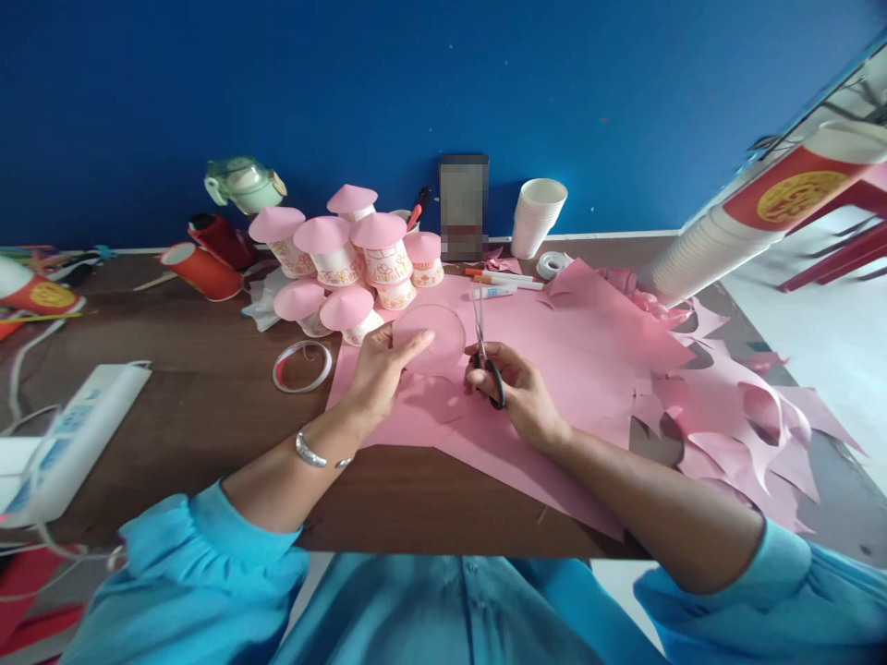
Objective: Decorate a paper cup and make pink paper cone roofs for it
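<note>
My left hand [381,365] grips a round pink paper disc [433,337] by its left side, thumb on top. In my right hand [516,383] is a pair of scissors [495,379] with black handles, the fingers through the loops. The blades point away from me, just right of the disc's edge, and look slightly apart. Under both hands lies a large sheet of pink paper [575,369]. Beyond my left hand stand several paper cups with pink cone roofs [380,249], some with drawn flowers.
At the back are a phone [464,208], stacked white cups [539,220], pens [509,280] and white tape [552,265]. Pink paper scraps [745,416] and a tall cup stack [727,231] lie right. A tape roll [302,367], red cup [200,271] and power strip [83,434] are left.
</note>
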`<move>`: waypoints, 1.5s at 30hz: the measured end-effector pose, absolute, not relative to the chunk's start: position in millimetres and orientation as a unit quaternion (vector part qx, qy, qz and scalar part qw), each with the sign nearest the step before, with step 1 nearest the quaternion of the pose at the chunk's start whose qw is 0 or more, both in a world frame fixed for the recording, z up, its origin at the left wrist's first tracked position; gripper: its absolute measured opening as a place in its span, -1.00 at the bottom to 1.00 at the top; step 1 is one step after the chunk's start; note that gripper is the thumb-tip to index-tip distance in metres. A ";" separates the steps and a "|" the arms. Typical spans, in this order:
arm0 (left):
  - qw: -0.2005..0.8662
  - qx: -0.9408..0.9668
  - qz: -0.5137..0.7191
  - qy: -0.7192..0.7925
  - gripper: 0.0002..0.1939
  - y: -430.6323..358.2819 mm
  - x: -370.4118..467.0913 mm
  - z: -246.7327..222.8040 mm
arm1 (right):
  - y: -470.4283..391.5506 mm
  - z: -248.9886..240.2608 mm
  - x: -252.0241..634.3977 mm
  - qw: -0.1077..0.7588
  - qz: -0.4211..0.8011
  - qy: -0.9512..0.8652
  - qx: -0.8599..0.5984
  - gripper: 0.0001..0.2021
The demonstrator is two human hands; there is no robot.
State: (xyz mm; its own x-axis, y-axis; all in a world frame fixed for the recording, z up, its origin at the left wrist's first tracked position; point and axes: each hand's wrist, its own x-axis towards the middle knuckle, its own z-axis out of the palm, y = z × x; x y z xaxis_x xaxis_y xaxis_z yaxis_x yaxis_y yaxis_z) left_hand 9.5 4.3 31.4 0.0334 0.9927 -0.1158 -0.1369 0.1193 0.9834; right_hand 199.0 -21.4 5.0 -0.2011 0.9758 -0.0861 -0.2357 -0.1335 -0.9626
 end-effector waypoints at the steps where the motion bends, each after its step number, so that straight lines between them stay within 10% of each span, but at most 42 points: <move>1: 0.557 0.453 0.510 0.474 -0.71 5.7 8.2 34.3 | -21.2 6.1 200.6 0.479 0.621 -0.461 -0.416 -0.47; 45: 0.561 0.500 0.468 0.465 -0.67 14.3 -9.3 37.9 | -24.2 13.6 208.1 0.406 0.606 -0.525 -0.439 -0.45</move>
State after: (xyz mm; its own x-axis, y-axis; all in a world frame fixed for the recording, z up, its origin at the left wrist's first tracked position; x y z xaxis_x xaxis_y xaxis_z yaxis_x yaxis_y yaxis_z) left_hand -9.3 14.3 37.9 0.1302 0.9900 -0.0545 -0.0603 0.0628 0.9962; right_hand 208.1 -24.2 13.6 -0.2852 0.9525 -0.1065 -0.0308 -0.1202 -0.9923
